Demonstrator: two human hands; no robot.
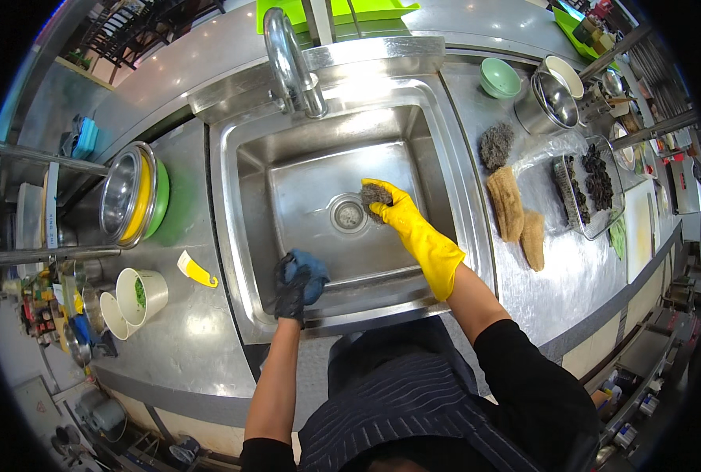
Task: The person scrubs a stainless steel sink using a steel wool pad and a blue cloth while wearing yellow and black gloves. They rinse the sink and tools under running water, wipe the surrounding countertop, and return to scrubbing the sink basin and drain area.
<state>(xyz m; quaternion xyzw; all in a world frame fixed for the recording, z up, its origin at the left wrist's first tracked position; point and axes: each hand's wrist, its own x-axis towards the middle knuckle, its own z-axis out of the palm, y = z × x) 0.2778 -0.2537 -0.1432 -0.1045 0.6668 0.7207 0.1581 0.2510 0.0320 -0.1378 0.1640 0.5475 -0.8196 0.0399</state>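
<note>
Your view is bright, with white glare on the far rim of the sink (397,85) and patches on the right counter (559,271). Fisheye bending curves your outer edges into black corners; the middle looks sharp.

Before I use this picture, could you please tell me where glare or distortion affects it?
Head view: bright glare on the sink's back rim and right counter; head view: softer shine on the basin floor beyond the right hand; head view: fisheye bending curves outer edges.

The right glove (404,220) is yellow, left glove (289,297) black, cloth (314,286) blue, scourer (377,196) grey, apron (397,393) dark with pale stripes
</note>
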